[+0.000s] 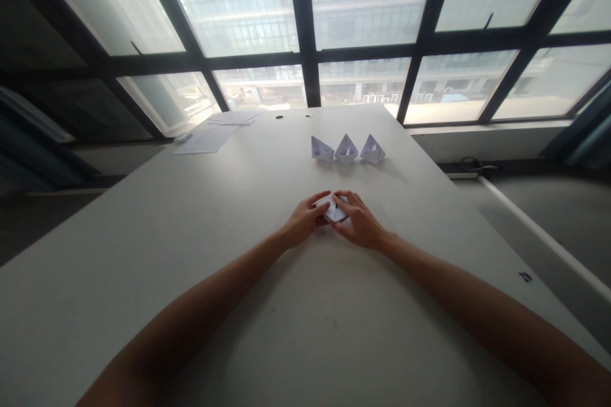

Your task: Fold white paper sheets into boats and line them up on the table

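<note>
Both my hands meet at the middle of a white table (191, 254). My left hand (305, 219) and my right hand (359, 221) pinch a small folded white paper piece (334, 210) between their fingertips, holding it just above or on the tabletop. Most of the paper is hidden by my fingers. Beyond my hands stand three folded white paper boats in a row: one (321, 149) on the left, one (346, 149) in the middle, one (372, 149) on the right.
Loose white paper sheets (210, 137) lie at the table's far left corner. Two dark cable holes (279, 117) sit near the far edge. Large black-framed windows (305, 25) rise behind the table. The table's right edge drops to a grey floor.
</note>
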`<state>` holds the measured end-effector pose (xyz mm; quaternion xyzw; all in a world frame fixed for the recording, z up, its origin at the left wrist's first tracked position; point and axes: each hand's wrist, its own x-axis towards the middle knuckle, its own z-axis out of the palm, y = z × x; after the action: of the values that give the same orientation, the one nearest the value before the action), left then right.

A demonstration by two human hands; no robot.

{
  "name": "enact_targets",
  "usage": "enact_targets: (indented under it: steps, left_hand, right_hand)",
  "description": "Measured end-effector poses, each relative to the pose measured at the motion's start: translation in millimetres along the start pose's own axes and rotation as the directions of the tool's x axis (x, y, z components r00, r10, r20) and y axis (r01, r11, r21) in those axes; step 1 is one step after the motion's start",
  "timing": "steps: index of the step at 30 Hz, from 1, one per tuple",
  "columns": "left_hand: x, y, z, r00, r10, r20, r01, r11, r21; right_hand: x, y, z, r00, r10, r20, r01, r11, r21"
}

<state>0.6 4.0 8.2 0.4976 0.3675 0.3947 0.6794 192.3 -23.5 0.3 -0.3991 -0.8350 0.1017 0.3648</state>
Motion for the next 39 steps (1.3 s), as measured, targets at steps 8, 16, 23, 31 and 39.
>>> enact_targets:
  steps: [8,16,23,31,39]
  left_hand:
    - [-6.3,1.8,7.7,0.992,0.114,0.049,-0.123,0.963,0.239]
    - [-5.1,3.0,4.1,0.989,0.133,0.070,-0.150,0.867,0.475]
    - [-2.8,4.5,2.0,0.985,0.016,0.172,-0.099,0.867,0.489]
    - [-2.4,6.7,4.4,0.985,-0.002,0.173,-0.070,0.909,0.410]
    - [-6.0,1.8,8.4,0.996,0.079,0.036,-0.087,0.913,0.398]
  right_hand:
    - [2.4,1.0,8.3,0.979,0.107,-0.175,-0.062,0.968,0.241]
    - [7.1,13.8,14.9,0.926,0.377,0.009,-0.325,0.787,0.524]
    - [7.1,10.6,14.1,0.914,0.405,-0.001,-0.342,0.774,0.533]
    - [9.0,14.9,13.8,0.854,0.497,-0.154,-0.355,0.773,0.526]
    - [9.8,11.8,8.5,0.922,0.386,0.015,-0.338,0.787,0.516]
